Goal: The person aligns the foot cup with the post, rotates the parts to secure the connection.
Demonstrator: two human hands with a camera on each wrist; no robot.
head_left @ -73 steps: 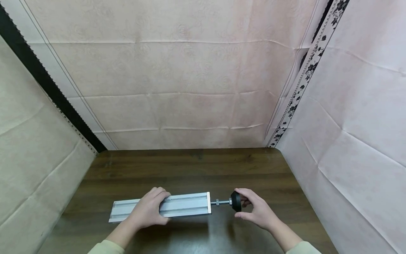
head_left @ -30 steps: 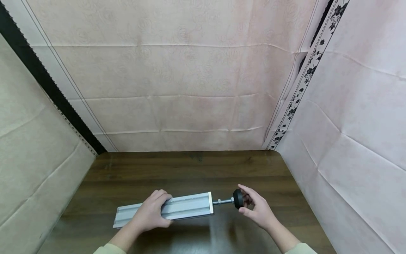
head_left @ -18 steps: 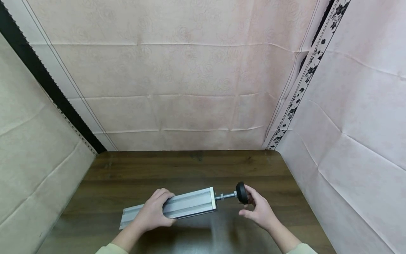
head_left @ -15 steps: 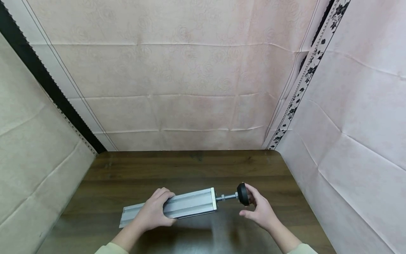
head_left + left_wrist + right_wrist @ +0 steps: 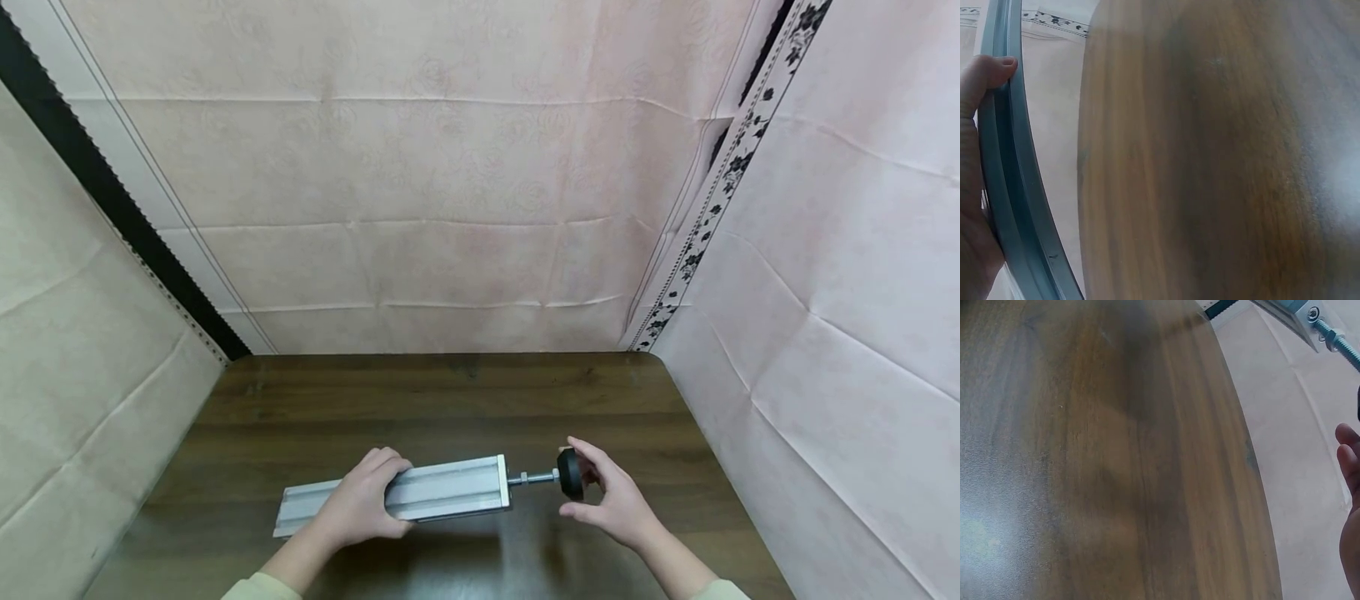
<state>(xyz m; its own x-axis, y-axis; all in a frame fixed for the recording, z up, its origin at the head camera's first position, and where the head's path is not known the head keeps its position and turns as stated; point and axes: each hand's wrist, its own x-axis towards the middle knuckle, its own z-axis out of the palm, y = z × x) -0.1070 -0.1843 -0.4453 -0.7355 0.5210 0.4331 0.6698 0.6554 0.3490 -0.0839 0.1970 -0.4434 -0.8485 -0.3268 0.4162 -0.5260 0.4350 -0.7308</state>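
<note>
A silver aluminium profile [image 5: 450, 487] with a pale end plate stretches across the lower middle of the head view, slightly tilted up to the right. My left hand [image 5: 367, 500] grips it near its middle, the thumb along the near edge; the left wrist view shows that thumb on the grooved profile [image 5: 1013, 162]. From the end plate a threaded rod [image 5: 534, 478] with nuts sticks out, ending in a black levelling foot [image 5: 570, 473]. My right hand [image 5: 611, 496] spans this foot, index finger at its top and thumb at its lower edge. In the right wrist view the rod [image 5: 1338, 342] shows too.
Below the hands lies a brown wood-grain table [image 5: 450, 400] with rounded far corners. Pale creased cloth walls [image 5: 450, 183] rise behind it and on both sides. A black strip [image 5: 120, 183] runs down the left corner, a floral border [image 5: 705, 208] down the right.
The profile tilted up at its right end with the foot, then came partly back down. Its whole length sits slightly further right than at first. My right fingers shifted around the foot.
</note>
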